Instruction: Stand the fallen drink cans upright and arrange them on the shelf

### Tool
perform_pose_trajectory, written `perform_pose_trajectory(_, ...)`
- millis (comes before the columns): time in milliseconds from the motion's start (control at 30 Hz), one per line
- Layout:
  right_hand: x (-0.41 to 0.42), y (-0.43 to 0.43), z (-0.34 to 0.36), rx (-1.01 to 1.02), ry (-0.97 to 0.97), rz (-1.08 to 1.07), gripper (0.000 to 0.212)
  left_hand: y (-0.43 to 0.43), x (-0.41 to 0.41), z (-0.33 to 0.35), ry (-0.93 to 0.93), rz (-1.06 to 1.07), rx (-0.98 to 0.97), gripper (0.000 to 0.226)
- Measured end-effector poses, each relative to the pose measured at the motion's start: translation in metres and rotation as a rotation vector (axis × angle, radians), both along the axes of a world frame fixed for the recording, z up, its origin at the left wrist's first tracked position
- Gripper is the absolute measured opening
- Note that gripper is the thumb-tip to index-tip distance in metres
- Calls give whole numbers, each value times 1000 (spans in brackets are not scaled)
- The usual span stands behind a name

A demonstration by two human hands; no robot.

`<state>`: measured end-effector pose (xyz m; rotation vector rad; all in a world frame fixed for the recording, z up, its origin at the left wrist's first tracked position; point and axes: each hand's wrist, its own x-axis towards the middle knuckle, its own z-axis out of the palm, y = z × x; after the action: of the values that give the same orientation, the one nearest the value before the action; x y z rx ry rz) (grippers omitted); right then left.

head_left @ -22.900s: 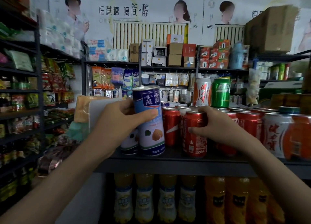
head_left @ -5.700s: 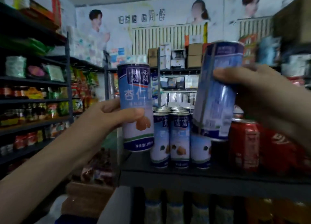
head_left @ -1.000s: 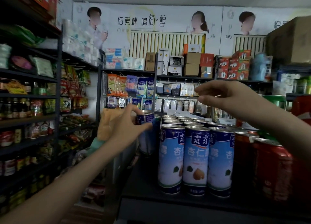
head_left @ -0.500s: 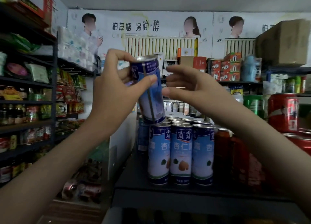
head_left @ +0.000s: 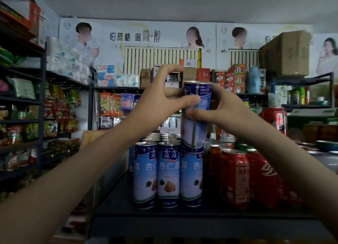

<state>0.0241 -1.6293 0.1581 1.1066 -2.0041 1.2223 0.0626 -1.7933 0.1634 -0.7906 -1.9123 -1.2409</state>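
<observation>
Shop aisle, dark metal shelf point(head_left: 164, 214): left hand point(head_left: 162, 99) & right hand point(head_left: 225, 108) both grip tall blue-white drink can point(head_left: 195, 126), upright atop rightmost of 3 front-row blue-white cans point(head_left: 168, 174); red cans point(head_left: 236, 177) beside.

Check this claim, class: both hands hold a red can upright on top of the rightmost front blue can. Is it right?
One detail is wrong: the held can is blue and white, not red. The head view shows the left hand and right hand holding it upright on the rightmost front blue can; the red cans stand beside it.
</observation>
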Motion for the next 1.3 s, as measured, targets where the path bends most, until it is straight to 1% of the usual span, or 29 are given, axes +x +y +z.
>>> perform_pose_trajectory(67,-7,14,-2,-14,-35,-26,61,-4,-11,1,-94,34,-40,59)
perform_pose_trajectory(100,-10,20,-2,-36,-65,-16,63,-7,-16,1,-132,81,-83,54)
perform_pose_trajectory(167,-16,31,-2,-90,-133,31,69,-14,-24,-5,-183,198,-238,40)
perform_pose_trajectory(300,-20,46,-1,-108,-180,119,68,-18,-24,-25,-256,307,-561,49)
perform_pose_trajectory(367,-19,50,-3,-74,-184,142,69,-19,-21,-33,-246,379,-731,46)
perform_pose_trajectory(400,-18,51,-5,-54,-188,147,68,-21,-21,-35,-238,413,-781,42)
perform_pose_trajectory(433,-18,53,-7,-35,-192,146,69,-22,-23,-36,-220,433,-789,38)
perform_pose_trajectory(500,-18,53,-11,-23,-215,150,71,-26,-31,-34,-196,458,-711,34)
perform_pose_trajectory(567,-20,53,-12,-52,-249,169,72,-28,-41,-25,-212,551,-661,35)
perform_pose_trajectory(633,-24,52,-11,-82,-280,176,70,-28,-50,-14,-296,648,-719,36)
perform_pose_trajectory(700,-29,51,-8,-97,-297,168,65,-24,-57,-6,-421,645,-786,39)
perform_pose_trajectory(800,-38,53,-6,-130,-311,167,56,-17,-72,0,-575,654,-900,49)
perform_pose_trajectory(833,-42,53,-5,-138,-319,167,55,-15,-77,2,-606,681,-933,50)
perform_pose_trajectory(1000,-60,54,2,-143,-340,159,53,-2,-97,9,-700,748,-1006,37)
perform_pose_trajectory(1067,-67,53,4,-127,-336,144,49,0,-102,11,-757,753,-1039,41)
perform_pose_trajectory(1133,-74,52,6,-109,-336,129,41,0,-104,12,-817,754,-1050,54)
perform_pose_trajectory(1167,-78,52,6,-104,-342,127,38,-1,-105,13,-834,747,-1050,57)
perform_pose_trajectory(1233,-83,50,7,-99,-365,125,36,-2,-107,16,-852,712,-1057,50)
perform_pose_trajectory(1300,-88,47,8,-91,-383,116,37,-4,-110,17,-823,692,-1051,33)
